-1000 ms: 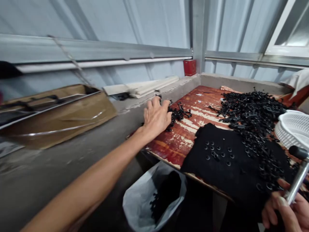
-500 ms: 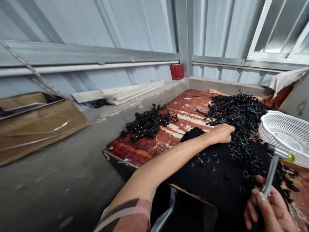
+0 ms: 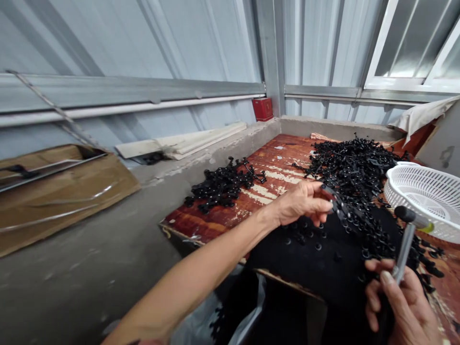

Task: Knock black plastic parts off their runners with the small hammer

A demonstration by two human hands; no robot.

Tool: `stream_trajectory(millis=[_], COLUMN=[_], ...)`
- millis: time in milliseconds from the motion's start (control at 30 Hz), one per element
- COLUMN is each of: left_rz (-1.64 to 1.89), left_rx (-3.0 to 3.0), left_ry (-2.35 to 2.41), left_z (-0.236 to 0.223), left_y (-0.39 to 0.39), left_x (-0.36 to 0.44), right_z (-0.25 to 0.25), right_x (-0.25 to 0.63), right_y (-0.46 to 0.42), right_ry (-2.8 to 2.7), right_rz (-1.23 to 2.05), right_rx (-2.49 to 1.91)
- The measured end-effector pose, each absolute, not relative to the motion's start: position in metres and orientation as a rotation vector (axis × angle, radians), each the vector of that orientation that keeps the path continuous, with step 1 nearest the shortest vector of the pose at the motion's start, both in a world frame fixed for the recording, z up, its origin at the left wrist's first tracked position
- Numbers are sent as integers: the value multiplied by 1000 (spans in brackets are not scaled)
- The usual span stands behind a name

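My left hand (image 3: 304,203) is raised just above a black cloth (image 3: 323,261) and pinches a black plastic strip of parts (image 3: 341,208) at the edge of a large heap of black plastic parts (image 3: 355,165). Several small black rings (image 3: 309,235) lie loose on the cloth below it. My right hand (image 3: 397,299), at the lower right, is closed round the metal handle of a small hammer (image 3: 408,235) whose dark head points up. A smaller heap of black parts (image 3: 224,184) lies to the left on the worn red board (image 3: 266,191).
A white plastic basket (image 3: 426,199) stands at the right of the board. A concrete ledge (image 3: 151,201) runs along the left, with a cardboard box (image 3: 57,191), white strips (image 3: 183,141) and a red box (image 3: 263,109) by the metal wall. A plastic bag (image 3: 237,318) hangs below the board.
My left hand left the small heap at the left, crossed to the big heap, and now lifts a strip of parts from it. The hammer hand stayed put while the view swung right.
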State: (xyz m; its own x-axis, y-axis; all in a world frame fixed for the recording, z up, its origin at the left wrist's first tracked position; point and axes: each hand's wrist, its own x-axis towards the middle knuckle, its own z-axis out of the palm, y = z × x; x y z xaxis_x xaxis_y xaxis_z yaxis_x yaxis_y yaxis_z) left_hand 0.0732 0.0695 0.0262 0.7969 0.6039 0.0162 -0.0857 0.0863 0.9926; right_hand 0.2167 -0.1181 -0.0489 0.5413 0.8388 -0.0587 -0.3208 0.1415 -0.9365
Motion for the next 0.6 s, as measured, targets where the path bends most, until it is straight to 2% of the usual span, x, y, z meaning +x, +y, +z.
stream_trajectory(millis=[167,400,600], left_rz=[431,904,1141], left_rx=[1369,1123,950], left_ry=[518,730,464], left_z=[8,-8,-46], left_y=[16,-16,-52], left_x=[50,28,32], right_z=[-36,-44,-52], right_x=[199,157,141], right_y=[-118,-122,-121], right_ry=[-719,-665,-589], right_rz=[1007,1055,1043], right_rx=[-1200,-1183,-1122])
